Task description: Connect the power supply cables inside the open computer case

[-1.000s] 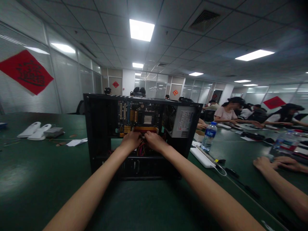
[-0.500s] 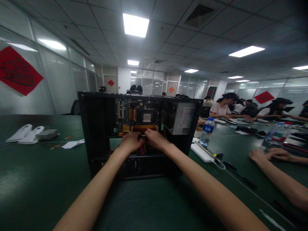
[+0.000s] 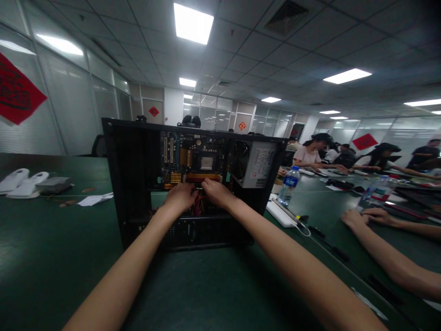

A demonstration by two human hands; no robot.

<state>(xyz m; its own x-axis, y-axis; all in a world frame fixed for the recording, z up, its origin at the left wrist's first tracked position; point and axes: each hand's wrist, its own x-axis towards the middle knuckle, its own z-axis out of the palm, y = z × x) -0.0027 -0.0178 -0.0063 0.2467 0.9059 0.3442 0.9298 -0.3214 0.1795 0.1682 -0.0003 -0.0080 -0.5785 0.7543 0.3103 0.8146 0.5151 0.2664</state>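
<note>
Inside the open computer case standing on the green worktop, both hands meet just below the motherboard — the left hand and right hand curl over a cluster of red cables, though whether either grip has closed on them I cannot tell. Judging by looks, the cables are soft and light but their connectors fragile — best taken by the plug body, not the wire. A water bottle stands beside the case.

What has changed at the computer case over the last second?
Little. Both hands, left hand and right hand, stay inside the open computer case at the motherboard's lower edge. Only the camera swung slightly right. The water bottle and table are unchanged.
</note>
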